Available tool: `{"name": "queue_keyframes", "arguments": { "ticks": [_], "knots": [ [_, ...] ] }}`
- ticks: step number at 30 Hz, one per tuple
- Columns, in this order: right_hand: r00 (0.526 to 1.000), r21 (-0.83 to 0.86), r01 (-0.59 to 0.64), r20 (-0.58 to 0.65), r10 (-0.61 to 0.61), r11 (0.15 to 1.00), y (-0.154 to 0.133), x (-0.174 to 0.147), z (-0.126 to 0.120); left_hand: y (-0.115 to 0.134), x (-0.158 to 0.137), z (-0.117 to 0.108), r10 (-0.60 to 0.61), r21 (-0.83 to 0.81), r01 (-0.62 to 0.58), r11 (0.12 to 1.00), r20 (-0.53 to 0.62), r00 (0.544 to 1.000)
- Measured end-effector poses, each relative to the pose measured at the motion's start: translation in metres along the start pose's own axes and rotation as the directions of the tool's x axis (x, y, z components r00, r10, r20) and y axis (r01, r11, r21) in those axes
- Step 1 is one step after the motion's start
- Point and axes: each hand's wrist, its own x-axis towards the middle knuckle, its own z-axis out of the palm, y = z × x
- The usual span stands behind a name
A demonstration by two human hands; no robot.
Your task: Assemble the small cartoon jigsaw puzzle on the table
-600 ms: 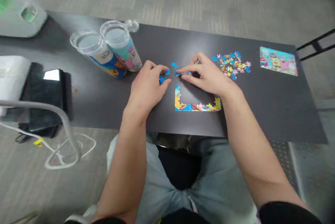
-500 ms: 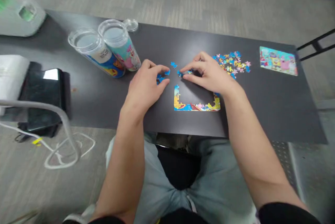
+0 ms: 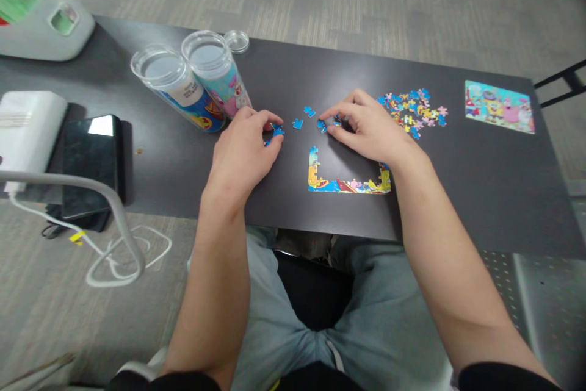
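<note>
My left hand [image 3: 245,150] is closed, its thumb and forefinger around a blue puzzle piece [image 3: 277,130] beside the canisters. Another bit of blue shows under those fingers. My right hand [image 3: 366,129] pinches at a small blue jigsaw piece [image 3: 321,127], with more blue pieces partly hidden beneath its fingers. Between the hands lie two loose blue pieces, a nearer one [image 3: 297,124] and a farther one [image 3: 310,111]. Closer to me is a joined puzzle border [image 3: 341,186] with a left side and a bottom edge; my right wrist partly covers its right side.
A pile of mixed pieces [image 3: 416,111] lies beyond my right hand, with a cartoon picture card [image 3: 499,107] farther right. Two clear-topped canisters [image 3: 183,95] and a lid [image 3: 237,41] stand left. A black device [image 3: 91,165], white box [image 3: 30,129] and cable [image 3: 114,281] are at far left.
My left hand has moved left, leaving a blue piece lying on the table, and its fingers are now on another piece. My right hand has barely shifted. The whole view has slid slightly.
</note>
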Motion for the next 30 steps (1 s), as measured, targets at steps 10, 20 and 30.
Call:
{"name": "queue_keyframes", "arguments": {
  "ticks": [10, 20, 30],
  "knots": [
    [0.992, 0.032, -0.105, -0.073, 0.107, 0.994, 0.012, 0.002, -0.006, 0.043, 0.007, 0.014, -0.071, 0.030, 0.072, 0.997, -0.027, 0.997],
    [0.984, 0.006, -0.168, -0.059, 0.169, 0.986, 0.007, -0.001, -0.008, 0.025, 0.012, 0.018, 0.055, -0.037, -0.058, 0.998, -0.073, 0.996],
    [0.999, -0.048, -0.035, 0.017, 0.035, 0.998, 0.003, -0.003, -0.003, 0.027, 0.009, 0.013, -0.004, -0.015, 0.004, 1.000, -0.024, 1.000]
  ]
}}
